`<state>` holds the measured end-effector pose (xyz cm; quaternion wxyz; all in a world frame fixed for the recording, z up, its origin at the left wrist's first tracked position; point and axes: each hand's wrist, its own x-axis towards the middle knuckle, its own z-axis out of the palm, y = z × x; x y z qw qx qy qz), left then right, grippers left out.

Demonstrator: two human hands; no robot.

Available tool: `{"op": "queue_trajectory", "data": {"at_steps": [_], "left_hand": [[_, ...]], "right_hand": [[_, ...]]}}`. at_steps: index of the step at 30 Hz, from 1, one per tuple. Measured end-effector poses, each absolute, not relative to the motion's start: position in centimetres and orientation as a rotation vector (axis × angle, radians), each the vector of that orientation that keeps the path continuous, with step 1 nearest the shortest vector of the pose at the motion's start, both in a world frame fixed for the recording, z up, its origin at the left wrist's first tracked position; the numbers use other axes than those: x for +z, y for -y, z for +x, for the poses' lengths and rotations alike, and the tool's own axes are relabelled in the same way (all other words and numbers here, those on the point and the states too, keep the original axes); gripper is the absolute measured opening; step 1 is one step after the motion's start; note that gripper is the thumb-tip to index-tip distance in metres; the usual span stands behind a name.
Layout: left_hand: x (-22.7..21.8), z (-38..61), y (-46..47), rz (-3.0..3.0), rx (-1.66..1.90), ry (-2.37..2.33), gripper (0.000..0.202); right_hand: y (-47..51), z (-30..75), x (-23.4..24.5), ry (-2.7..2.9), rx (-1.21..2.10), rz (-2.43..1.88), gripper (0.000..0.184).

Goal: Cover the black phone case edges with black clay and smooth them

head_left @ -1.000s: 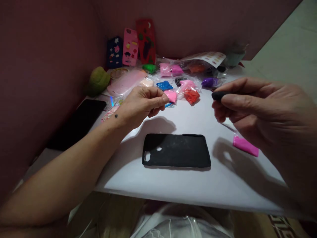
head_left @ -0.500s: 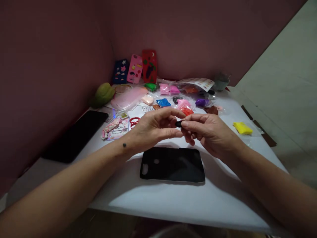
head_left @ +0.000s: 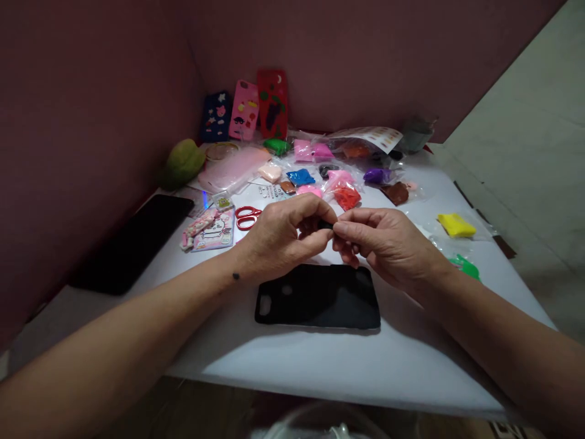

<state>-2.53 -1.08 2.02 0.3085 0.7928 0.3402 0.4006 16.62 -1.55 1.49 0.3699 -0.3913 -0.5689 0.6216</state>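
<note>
Left hand [head_left: 287,235] and right hand [head_left: 388,241] pinch a small black lump [head_left: 325,225] at twelve o'clock from the phone case [head_left: 317,299], where light, even pressure should best avoid flattening it.

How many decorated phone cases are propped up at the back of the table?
3: a dark blue case on the left, a pink case in the middle and a red case on the right.
</note>
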Motion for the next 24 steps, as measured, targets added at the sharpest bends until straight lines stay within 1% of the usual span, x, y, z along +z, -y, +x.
{"op": "queue_trajectory", "data": {"at_steps": [5, 9, 11, 13, 15, 18, 21, 24], "left_hand": [[2.1, -2.7, 1.0, 2.164, 1.081, -0.84, 0.01], [2.1, -2.7, 1.0, 2.281, 1.095, -0.892, 0.005], [2.1, -2.6, 1.1, 2.341, 1.096, -0.896, 0.005], [2.2, -2.4, 1.3, 2.352, 1.079, -0.906, 0.005], [2.6, -2.4, 1.5, 2.208, 1.062, -0.931, 0.005], [3.5, -2.5, 1.7, 1.76, 0.986, -0.907, 0.007], [4.3, -3.0, 1.3, 1.334, 0.956, -0.754, 0.009], [4.3, -3.5, 0.4, 1.101, 0.97, -0.657, 0.011]], "right_hand": [[1.6, 16.8, 1.4, 1.455, 1.611, -1.013, 0.026], [1.7, 16.8, 1.1, 1.473, 1.603, -1.032, 0.026], [1.8, 16.7, 1.1, 1.468, 1.613, -1.048, 0.023], [2.0, 16.5, 1.2, 1.461, 1.621, -1.064, 0.017], [2.2, 16.3, 1.6, 1.439, 1.644, -1.053, 0.013], [2.1, 16.5, 2.5, 1.313, 1.666, -0.967, 0.015], [1.0, 17.2, 3.2, 1.082, 1.567, -0.899, 0.016], [-0.3, 18.1, 3.2, 0.973, 1.466, -0.943, 0.006]]}}
